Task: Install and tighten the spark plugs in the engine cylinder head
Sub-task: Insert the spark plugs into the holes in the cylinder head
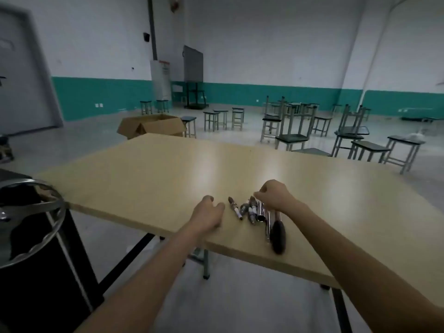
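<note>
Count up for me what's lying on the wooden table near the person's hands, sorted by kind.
Spark plugs: about 4; the cluster is blurred, so this is approximate
Chrome socket tubes: 1 clear, perhaps more
Black-handled tool: 1
Total: about 6

The right hand is over the cluster; the left hand rests on the table.

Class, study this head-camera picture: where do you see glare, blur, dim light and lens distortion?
Head view: pale glare streaks cross the table; the door at the left edge is smeared and bowed by the wide lens; the room is dim, with darkened corners; the spark plugs by the right hand look soft, details unreadable.
</note>
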Action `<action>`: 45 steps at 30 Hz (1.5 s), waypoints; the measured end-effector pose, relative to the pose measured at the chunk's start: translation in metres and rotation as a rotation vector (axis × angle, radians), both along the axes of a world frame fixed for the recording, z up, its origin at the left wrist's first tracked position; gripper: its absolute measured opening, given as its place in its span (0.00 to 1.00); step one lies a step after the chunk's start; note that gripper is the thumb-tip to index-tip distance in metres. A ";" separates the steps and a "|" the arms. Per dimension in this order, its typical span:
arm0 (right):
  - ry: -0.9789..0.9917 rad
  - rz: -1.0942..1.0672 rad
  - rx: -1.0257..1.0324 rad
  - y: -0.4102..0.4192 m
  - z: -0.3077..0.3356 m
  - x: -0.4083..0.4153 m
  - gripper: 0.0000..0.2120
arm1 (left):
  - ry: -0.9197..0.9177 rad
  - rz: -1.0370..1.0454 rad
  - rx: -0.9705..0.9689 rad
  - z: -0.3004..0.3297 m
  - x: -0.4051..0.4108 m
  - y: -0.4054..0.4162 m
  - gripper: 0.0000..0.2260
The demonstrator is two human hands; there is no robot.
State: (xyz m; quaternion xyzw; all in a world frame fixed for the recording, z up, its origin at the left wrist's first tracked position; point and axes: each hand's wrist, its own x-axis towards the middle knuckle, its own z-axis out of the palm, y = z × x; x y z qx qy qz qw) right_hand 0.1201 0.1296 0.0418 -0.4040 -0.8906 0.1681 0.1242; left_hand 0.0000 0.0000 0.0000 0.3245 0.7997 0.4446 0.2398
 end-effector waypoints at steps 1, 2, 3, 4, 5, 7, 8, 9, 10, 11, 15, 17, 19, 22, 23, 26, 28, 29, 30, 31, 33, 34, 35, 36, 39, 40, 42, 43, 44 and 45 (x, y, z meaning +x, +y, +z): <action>-0.010 0.005 -0.005 0.004 0.000 -0.003 0.20 | -0.002 -0.008 -0.011 0.001 -0.001 0.006 0.22; -0.012 -0.001 -0.009 0.006 0.001 -0.008 0.20 | 0.018 -0.032 -0.016 0.004 -0.001 0.012 0.20; -0.033 0.002 -0.017 0.009 0.001 -0.013 0.21 | 0.038 -0.055 -0.040 0.007 -0.002 0.018 0.16; -0.063 0.012 -0.021 0.009 0.000 -0.018 0.20 | 0.065 -0.088 -0.073 0.011 0.000 0.024 0.10; -0.090 0.019 -0.013 0.009 -0.001 -0.024 0.19 | 0.117 -0.137 -0.140 0.015 0.002 0.030 0.08; -0.171 0.017 -0.004 0.008 -0.004 -0.033 0.18 | 0.230 -0.261 -0.308 0.024 0.007 0.039 0.10; -0.211 0.020 -0.004 0.008 -0.004 -0.036 0.17 | 0.261 -0.321 -0.384 0.027 0.009 0.042 0.12; -0.245 0.018 -0.011 0.008 -0.003 -0.039 0.16 | 0.281 -0.363 -0.442 0.029 0.009 0.046 0.13; -0.275 0.014 -0.010 0.009 -0.003 -0.041 0.16 | 0.288 -0.389 -0.474 0.031 0.009 0.048 0.13; -0.295 0.017 -0.006 0.009 -0.003 -0.042 0.17 | 0.284 -0.408 -0.487 0.033 0.008 0.049 0.13; -0.325 0.026 0.026 0.009 -0.008 -0.046 0.19 | 0.237 -0.464 -0.478 0.029 0.005 0.051 0.16; -0.288 0.010 -0.001 0.009 -0.008 -0.047 0.19 | 0.271 -0.453 -0.498 0.024 0.005 0.051 0.25; -0.231 -0.001 -0.063 0.009 -0.009 -0.046 0.18 | 0.341 -0.436 -0.522 0.018 0.009 0.053 0.36; -0.179 -0.012 -0.109 0.008 -0.009 -0.045 0.17 | 0.449 -0.391 -0.511 0.010 0.017 0.053 0.33; -0.168 -0.013 -0.101 0.007 -0.010 -0.045 0.16 | 0.474 -0.364 -0.482 0.006 0.019 0.052 0.31; -0.151 -0.017 -0.073 0.004 -0.012 -0.045 0.16 | 0.586 -0.310 -0.378 -0.003 0.023 0.045 0.29; -0.135 -0.017 -0.082 0.002 -0.012 -0.045 0.17 | 0.693 -0.295 -0.362 -0.005 0.023 0.039 0.27; -0.132 -0.015 -0.086 0.000 -0.012 -0.044 0.17 | 0.741 -0.271 -0.368 -0.006 0.023 0.037 0.26; -0.133 -0.010 -0.090 -0.001 -0.012 -0.045 0.17 | 0.785 -0.233 -0.378 -0.008 0.022 0.035 0.25; -0.133 0.000 -0.090 -0.003 -0.012 -0.046 0.17 | 0.826 -0.188 -0.388 -0.009 0.022 0.034 0.23; -0.131 0.020 -0.091 -0.008 -0.013 -0.048 0.17 | 0.885 -0.108 -0.393 -0.012 0.023 0.032 0.20; -0.125 0.026 -0.106 -0.009 -0.014 -0.049 0.18 | 0.892 -0.080 -0.383 -0.014 0.023 0.031 0.19; -0.103 0.025 -0.144 -0.011 -0.014 -0.049 0.18 | 0.888 -0.055 -0.366 -0.014 0.023 0.031 0.18; -0.069 0.017 -0.201 -0.012 -0.014 -0.048 0.19 | 0.882 -0.032 -0.347 -0.013 0.022 0.029 0.17; 0.124 -0.048 -0.479 -0.009 -0.015 -0.045 0.17 | 0.906 -0.016 -0.323 -0.008 0.018 0.025 0.12; 0.189 -0.064 -0.568 -0.009 -0.014 -0.044 0.15 | 0.920 -0.022 -0.330 -0.008 0.017 0.024 0.11; 0.259 -0.069 -0.656 -0.012 -0.013 -0.044 0.12 | 0.948 -0.058 -0.347 -0.008 0.015 0.022 0.11; 0.278 -0.067 -0.678 -0.013 -0.012 -0.044 0.12 | 0.931 -0.074 -0.336 -0.008 0.012 0.020 0.10; 0.294 -0.068 -0.700 -0.015 -0.012 -0.044 0.11 | 0.871 -0.072 -0.297 -0.006 0.009 0.019 0.09; 0.323 -0.076 -0.734 -0.017 -0.011 -0.045 0.11 | 0.769 -0.050 -0.233 -0.003 0.006 0.017 0.08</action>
